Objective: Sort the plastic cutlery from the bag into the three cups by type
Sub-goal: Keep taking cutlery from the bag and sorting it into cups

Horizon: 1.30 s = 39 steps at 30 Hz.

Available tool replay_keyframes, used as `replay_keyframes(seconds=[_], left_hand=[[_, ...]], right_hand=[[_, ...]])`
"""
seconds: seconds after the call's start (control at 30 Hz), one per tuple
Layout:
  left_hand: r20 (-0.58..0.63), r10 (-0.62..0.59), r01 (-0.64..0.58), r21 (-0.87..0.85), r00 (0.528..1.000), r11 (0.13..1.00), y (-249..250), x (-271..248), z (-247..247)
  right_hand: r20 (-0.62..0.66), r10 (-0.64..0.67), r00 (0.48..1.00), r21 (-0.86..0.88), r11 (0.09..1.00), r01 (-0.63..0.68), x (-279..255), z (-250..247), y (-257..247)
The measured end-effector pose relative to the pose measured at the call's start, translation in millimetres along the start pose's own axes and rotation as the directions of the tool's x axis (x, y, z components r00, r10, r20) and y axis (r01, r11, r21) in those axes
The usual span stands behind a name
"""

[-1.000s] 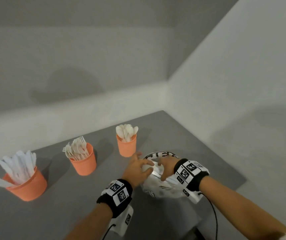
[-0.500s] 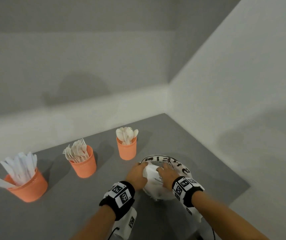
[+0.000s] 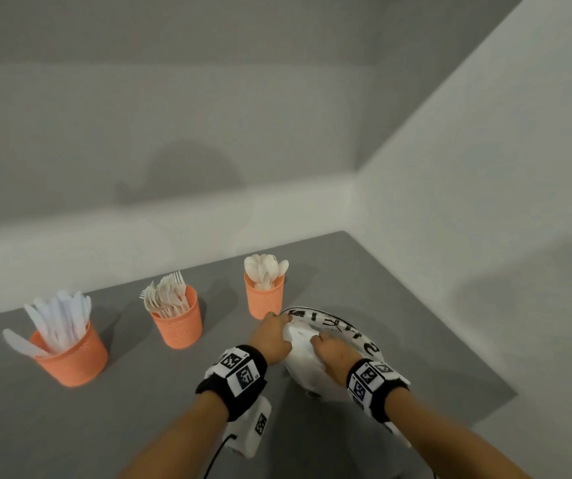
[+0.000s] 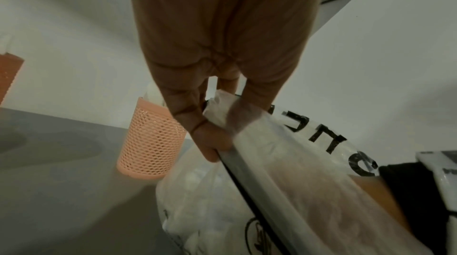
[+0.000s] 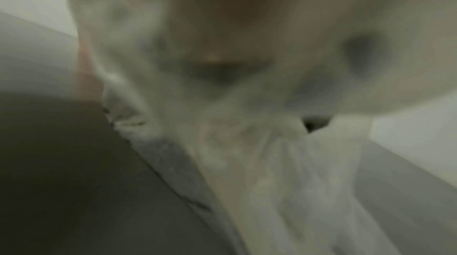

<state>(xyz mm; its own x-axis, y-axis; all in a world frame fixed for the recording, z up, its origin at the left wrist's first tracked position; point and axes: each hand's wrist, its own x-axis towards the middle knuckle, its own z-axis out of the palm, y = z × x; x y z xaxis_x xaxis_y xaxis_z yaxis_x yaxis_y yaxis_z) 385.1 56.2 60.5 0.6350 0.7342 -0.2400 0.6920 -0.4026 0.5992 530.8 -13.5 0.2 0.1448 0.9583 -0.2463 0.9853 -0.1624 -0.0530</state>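
A white plastic bag (image 3: pixel 307 366) with black lettering lies on the grey table (image 3: pixel 398 316), close to the spoon cup (image 3: pixel 265 300). My left hand (image 3: pixel 279 326) pinches the bag's rim between thumb and fingers; the left wrist view shows this left hand (image 4: pixel 217 122) holding the plastic (image 4: pixel 247 161). My right hand (image 3: pixel 326 350) lies on the bag with its fingers sunk into the folds, so its fingertips are hidden. The right wrist view is a blur of plastic (image 5: pixel 272 161). Orange cups hold forks (image 3: pixel 179 326) and knives (image 3: pixel 70 354).
The three cups stand in a row from left to centre, each with several pieces sticking up. Walls close the table at the back and right. The table's right edge (image 3: pixel 478 361) runs just beyond the bag. Bare grey surface lies in front of the cups.
My right wrist has drawn back toward me over the bag. The bag's lettered rim now spreads wider on the right. My left hand keeps its hold on the rim.
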Motion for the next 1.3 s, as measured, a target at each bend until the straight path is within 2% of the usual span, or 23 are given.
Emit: replay_keyframes(seconds=[0.07,0.17,0.3,0.6,0.67,0.77,0.9,1.13,1.3], left_hand=[[-0.003,-0.010,0.010,-0.014,1.000,1.000,-1,1,-4],[-0.020,-0.018,0.017,-0.041,1.000,0.999,-2,3,-6],[-0.012,-0.023,0.022,-0.048,1.000,0.999,-1,2,-2],[-0.014,-0.049,0.048,-0.083,0.999,0.995,-12,-9,2],[-0.021,-0.042,0.040,-0.088,0.999,0.995,-15,-11,2],[-0.040,-0.036,0.032,-0.084,0.999,0.996,-20,-11,-1],[-0.045,-0.033,0.030,-0.084,0.998,0.996,-22,-6,-3],[-0.031,-0.031,0.029,-0.054,0.999,0.998,-22,-1,-7],[-0.023,-0.032,0.031,-0.048,0.999,0.998,-25,0,-8]], right_hand=[[-0.066,-0.021,0.998,0.018,1.000,0.022,-3,-4,4],[-0.114,-0.016,0.993,-0.069,0.998,0.009,-5,-5,1],[-0.033,-0.001,0.999,-0.145,0.989,-0.004,-9,7,-10],[-0.016,0.054,0.998,-0.166,0.985,-0.056,-13,15,-21],[-0.029,0.046,0.999,-0.099,0.994,-0.048,-13,16,-20],[-0.043,0.073,0.996,0.118,0.991,-0.068,-15,11,-15],[-0.002,0.150,0.989,0.367,0.920,-0.139,-18,1,-11],[0.140,0.186,0.972,0.393,0.891,-0.228,-8,-5,-9],[0.170,0.177,0.969,0.411,0.881,-0.234,0,-10,-4]])
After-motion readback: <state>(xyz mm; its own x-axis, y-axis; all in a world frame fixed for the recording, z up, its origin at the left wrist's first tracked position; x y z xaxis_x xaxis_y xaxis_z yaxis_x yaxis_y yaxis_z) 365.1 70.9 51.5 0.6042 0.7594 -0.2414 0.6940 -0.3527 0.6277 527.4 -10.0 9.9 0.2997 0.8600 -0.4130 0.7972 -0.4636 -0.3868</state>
